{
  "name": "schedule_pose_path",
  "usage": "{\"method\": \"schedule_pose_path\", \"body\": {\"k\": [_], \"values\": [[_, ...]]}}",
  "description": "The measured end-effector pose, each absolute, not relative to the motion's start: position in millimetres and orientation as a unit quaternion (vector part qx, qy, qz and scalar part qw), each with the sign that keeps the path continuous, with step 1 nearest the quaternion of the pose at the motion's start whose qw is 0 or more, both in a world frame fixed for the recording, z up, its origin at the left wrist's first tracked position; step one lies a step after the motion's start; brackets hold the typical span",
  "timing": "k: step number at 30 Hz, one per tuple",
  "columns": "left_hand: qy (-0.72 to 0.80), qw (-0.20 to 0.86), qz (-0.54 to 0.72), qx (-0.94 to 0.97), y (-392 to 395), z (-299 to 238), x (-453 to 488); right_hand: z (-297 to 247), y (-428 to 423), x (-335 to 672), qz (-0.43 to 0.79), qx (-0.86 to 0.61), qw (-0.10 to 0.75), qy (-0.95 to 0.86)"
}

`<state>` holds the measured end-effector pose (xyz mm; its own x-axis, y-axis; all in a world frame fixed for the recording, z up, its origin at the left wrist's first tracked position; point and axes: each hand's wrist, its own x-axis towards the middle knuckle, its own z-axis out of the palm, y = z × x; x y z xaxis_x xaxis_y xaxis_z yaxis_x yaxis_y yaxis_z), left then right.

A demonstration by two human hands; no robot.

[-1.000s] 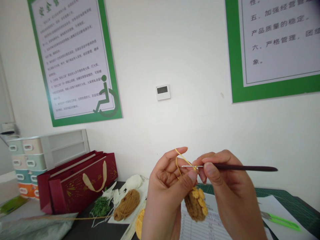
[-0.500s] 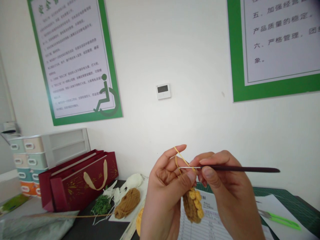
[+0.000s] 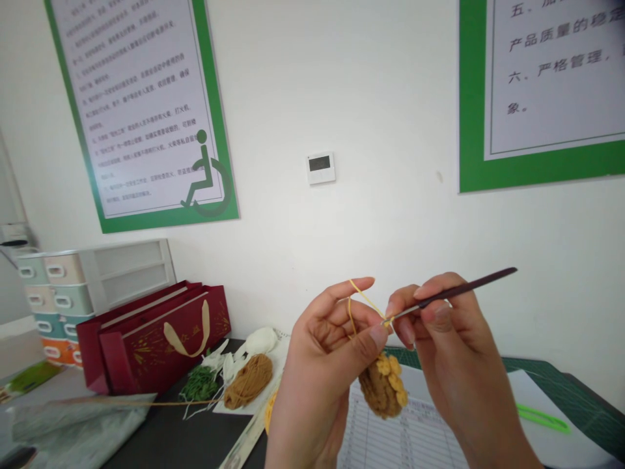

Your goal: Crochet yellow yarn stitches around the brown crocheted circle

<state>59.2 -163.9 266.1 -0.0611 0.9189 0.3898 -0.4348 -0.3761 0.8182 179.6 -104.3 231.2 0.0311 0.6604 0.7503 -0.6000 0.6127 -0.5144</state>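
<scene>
My left hand [image 3: 325,342] pinches the top of a crocheted piece [image 3: 381,391], brown with a bumpy yellow edge, which hangs below the thumb. Yellow yarn [image 3: 365,294] loops over the raised left index finger and runs down to the stitches. In my right hand [image 3: 456,339] is a crochet hook [image 3: 469,286] with a dark handle, held like a pencil and slanting up to the right. Its metal tip meets the yellow stitches beside the left thumb. Fingers partly hide the working loop.
A printed sheet [image 3: 390,443] lies under the hands on a green cutting mat [image 3: 532,371]. Green-handled scissors [image 3: 544,417] rest at right. To the left are a brown yarn ball [image 3: 249,381], green yarn [image 3: 199,383], a dark red gift bag [image 3: 161,339] and a drawer unit [image 3: 58,299].
The hook has swung from nearly level to slanting up right, its tip drawn back to the stitches. My right hand has turned and shifted slightly right. The view has tilted down a little.
</scene>
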Motion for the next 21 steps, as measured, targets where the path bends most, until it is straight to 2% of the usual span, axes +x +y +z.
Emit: {"method": "schedule_pose_path", "body": {"k": [7,21], "values": [[0.264,0.496,0.68,0.472,-165,267,58,229,-100,190,0.406,-0.011,0.712,-0.572],[0.263,0.49,0.675,0.485,-163,266,59,234,-108,203,0.213,-0.018,0.72,-0.66]]}}
